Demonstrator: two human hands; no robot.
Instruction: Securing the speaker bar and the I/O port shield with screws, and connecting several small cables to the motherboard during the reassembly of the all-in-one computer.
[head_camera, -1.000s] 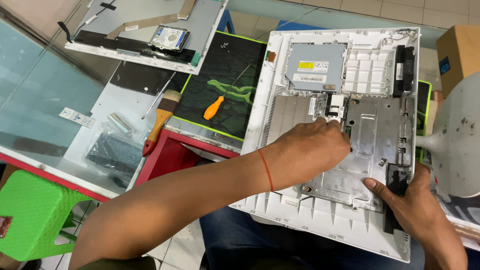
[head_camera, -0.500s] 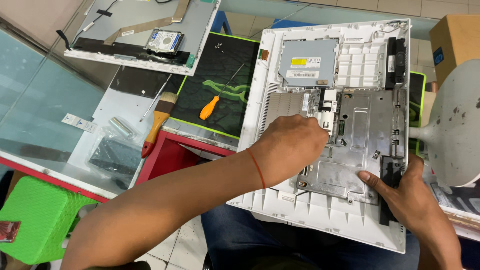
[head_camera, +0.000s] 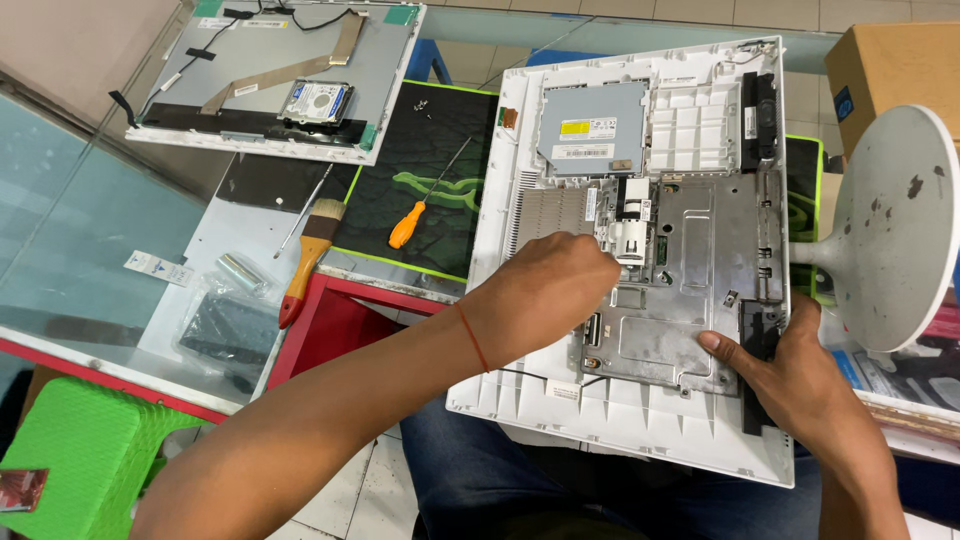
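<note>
The white computer back (head_camera: 640, 420) lies open across the person's lap, its near edge tipped towards the knees. On the near right part of it the right hand (head_camera: 800, 375) rests with its fingers curled over a black bar (head_camera: 752, 345) at the right edge of the metal plate (head_camera: 690, 300); the thumb lies flat on the plate, so the hand presses down and grips the edge rather than pinching anything. Left of that, the left hand (head_camera: 545, 290) lies over the middle of the computer back, its fingertips drawn together at a small white plastic part (head_camera: 630, 240) on the upper left of the metal plate; whether they pinch it or only touch it cannot be told. A thin red band (head_camera: 472, 338) circles that wrist.

Farther up the computer back sits a grey disc drive (head_camera: 592, 125), with a black speaker strip (head_camera: 760, 105) near the right rim. Right of the computer back stands a white round stand (head_camera: 890, 225), and beyond that a cardboard box (head_camera: 890, 65).

Left of the computer back, on a dark mat (head_camera: 440, 140), lies an orange-handled screwdriver (head_camera: 408, 225), and farther left a paintbrush (head_camera: 310, 255) with a wooden handle. Far left and beyond these lies a screen panel (head_camera: 270, 70) with a small hard drive (head_camera: 318, 100) on it. A green stool (head_camera: 75, 460) stands low at the near left
</note>
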